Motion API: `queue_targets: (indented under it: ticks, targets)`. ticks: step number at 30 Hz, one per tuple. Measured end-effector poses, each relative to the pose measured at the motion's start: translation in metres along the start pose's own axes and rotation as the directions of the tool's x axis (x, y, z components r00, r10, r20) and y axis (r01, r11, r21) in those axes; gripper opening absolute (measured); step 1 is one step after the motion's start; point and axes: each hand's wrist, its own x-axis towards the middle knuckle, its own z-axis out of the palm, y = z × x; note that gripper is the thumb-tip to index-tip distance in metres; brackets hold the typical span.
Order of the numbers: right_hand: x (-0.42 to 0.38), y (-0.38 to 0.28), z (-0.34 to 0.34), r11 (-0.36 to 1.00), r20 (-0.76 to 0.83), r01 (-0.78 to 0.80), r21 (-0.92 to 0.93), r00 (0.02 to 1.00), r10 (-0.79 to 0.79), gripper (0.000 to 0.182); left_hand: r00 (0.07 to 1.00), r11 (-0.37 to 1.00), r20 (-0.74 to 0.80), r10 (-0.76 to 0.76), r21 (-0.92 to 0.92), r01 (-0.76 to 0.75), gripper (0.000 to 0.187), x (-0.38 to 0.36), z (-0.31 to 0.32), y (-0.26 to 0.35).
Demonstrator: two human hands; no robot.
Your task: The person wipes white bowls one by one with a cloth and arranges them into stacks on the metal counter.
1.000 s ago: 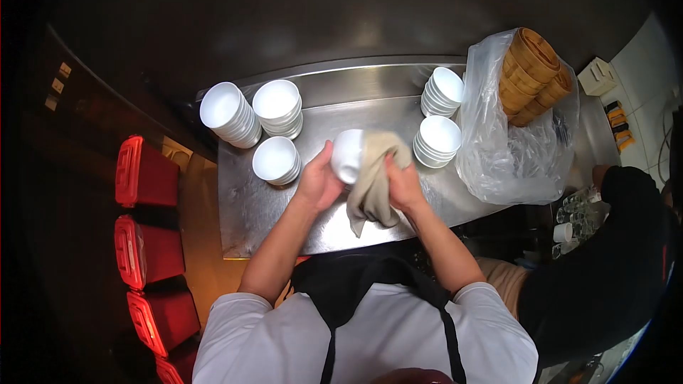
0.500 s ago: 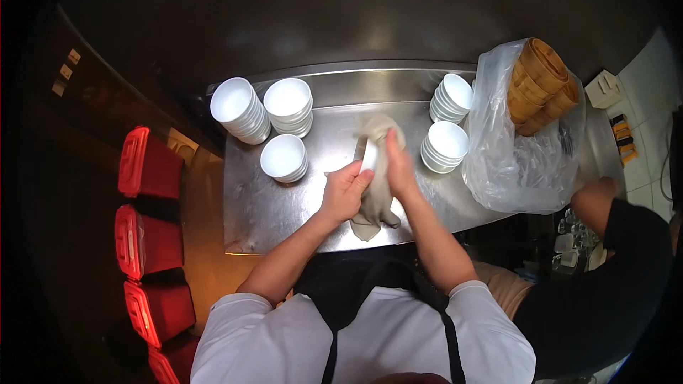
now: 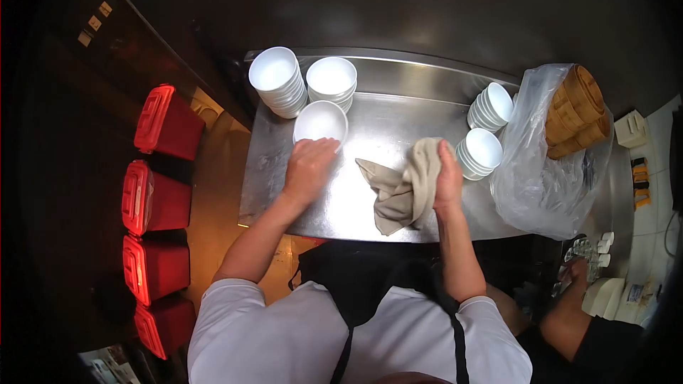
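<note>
My left hand (image 3: 311,167) is closed at the near rim of a white bowl (image 3: 320,123), which sits at the front-left stack; the hand hides the bowls beneath it. In my right hand (image 3: 448,179) is a bunched beige cloth (image 3: 409,188), its loose end hanging over the steel table (image 3: 384,117). Behind the bowl stand a tall stack of white bowls (image 3: 276,75) and a shorter stack (image 3: 332,78). To the right of the cloth are two more bowl stacks, a rear one (image 3: 491,107) and a front one (image 3: 480,153).
A clear plastic bag (image 3: 526,192) with bamboo steamers (image 3: 575,110) rests at the table's right end. Several red lidded bins (image 3: 167,124) line the floor at left. Another person's arm (image 3: 567,316) reaches near glassware at lower right. A raised steel edge (image 3: 420,67) runs along the back.
My left hand has moved left from the cloth to the front-left stack with a bowl. The cloth has come away from the bowl and moved right in my right hand. The view has shifted.
</note>
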Motion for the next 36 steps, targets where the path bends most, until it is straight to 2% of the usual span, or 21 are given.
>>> queue_targets:
  ticks: [5, 8, 11, 12, 13, 15, 16, 17, 20, 23, 24, 26, 30, 31, 32, 33, 36]
  targets:
    - [-0.007, -0.001, -0.025, 0.982, -0.054, 0.013, 0.187, 0.999, -0.003, 0.040, 0.992, 0.998, 0.119, -0.031, 0.055, 0.024, 0.027, -0.014, 0.011, -0.030]
    - [-0.019, 0.003, -0.046, 0.973, -0.165, 0.079, 0.216, 0.985, -0.044, 0.041, 0.957, 0.993, 0.266, -0.114, 0.034, 0.109, 0.033, -0.020, 0.016, -0.039]
    - [-0.033, -0.001, -0.072, 0.967, -0.296, 0.159, 0.200, 0.951, -0.095, 0.042, 0.996, 0.981, 0.086, -0.020, 0.196, 0.002, 0.042, -0.013, 0.021, -0.024]
    - [-0.040, -0.002, -0.084, 0.963, -0.354, 0.188, 0.191, 0.929, -0.111, 0.042, 0.999, 0.973, 0.052, 0.014, 0.231, -0.026, 0.052, -0.004, 0.019, -0.008]
    - [-0.043, 0.000, -0.103, 0.969, -0.317, 0.152, 0.193, 0.945, -0.085, 0.042, 0.997, 0.995, 0.070, 0.045, 0.089, -0.051, 0.053, 0.005, 0.029, 0.007]
    - [-0.043, 0.016, -0.128, 0.975, -0.365, 0.123, 0.186, 0.930, -0.048, 0.043, 0.991, 0.982, 0.098, 0.090, -0.175, -0.072, 0.053, 0.018, 0.051, 0.047]
    - [-0.047, 0.017, -0.128, 0.973, -0.360, 0.109, 0.202, 0.932, -0.029, 0.045, 0.974, 0.946, 0.139, 0.181, -0.294, -0.134, 0.052, 0.029, 0.072, 0.063]
    - [-0.049, 0.019, -0.126, 0.972, -0.347, 0.090, 0.217, 0.938, -0.010, 0.046, 0.955, 0.904, 0.113, 0.275, -0.368, -0.217, 0.049, 0.041, 0.090, 0.083]
    - [-0.054, 0.017, -0.116, 0.970, -0.285, 0.059, 0.238, 0.959, 0.012, 0.050, 0.898, 0.810, 0.056, 0.436, -0.459, -0.365, 0.048, 0.077, 0.156, 0.141]
    - [-0.058, 0.022, -0.122, 0.969, -0.258, 0.056, 0.240, 0.966, 0.008, 0.056, 0.855, 0.819, 0.047, 0.517, -0.318, -0.478, 0.036, 0.101, 0.202, 0.176]
    - [-0.060, 0.022, -0.124, 0.973, -0.276, 0.064, 0.223, 0.961, 0.000, 0.056, 0.838, 0.852, 0.226, 0.497, -0.309, -0.422, 0.032, 0.108, 0.200, 0.183]
    - [-0.065, 0.021, -0.129, 0.968, -0.293, 0.042, 0.246, 0.956, 0.033, 0.055, 0.719, 0.915, 0.567, 0.402, -0.243, -0.321, 0.023, 0.117, 0.192, 0.187]
    - [-0.069, 0.036, -0.142, 0.958, -0.331, 0.030, 0.285, 0.941, 0.069, 0.055, 0.802, 0.931, 0.473, 0.364, -0.160, -0.328, 0.016, 0.105, 0.191, 0.175]
    - [-0.066, 0.042, -0.145, 0.960, -0.347, 0.041, 0.277, 0.936, 0.060, 0.055, 0.846, 0.923, 0.372, 0.383, -0.111, -0.369, 0.017, 0.103, 0.196, 0.170]
    - [-0.065, 0.049, -0.148, 0.962, -0.369, 0.051, 0.269, 0.928, 0.054, 0.055, 0.867, 0.931, 0.345, 0.359, -0.072, -0.357, 0.017, 0.105, 0.201, 0.163]
    - [-0.066, 0.045, -0.144, 0.950, -0.362, 0.019, 0.311, 0.927, 0.100, 0.055, 0.873, 0.944, 0.371, 0.316, -0.035, -0.327, 0.017, 0.112, 0.202, 0.161]
    - [-0.061, 0.041, -0.141, 0.984, -0.340, 0.007, 0.178, 0.939, 0.054, 0.075, 0.886, 0.972, 0.417, 0.203, 0.021, -0.232, 0.016, 0.129, 0.205, 0.152]
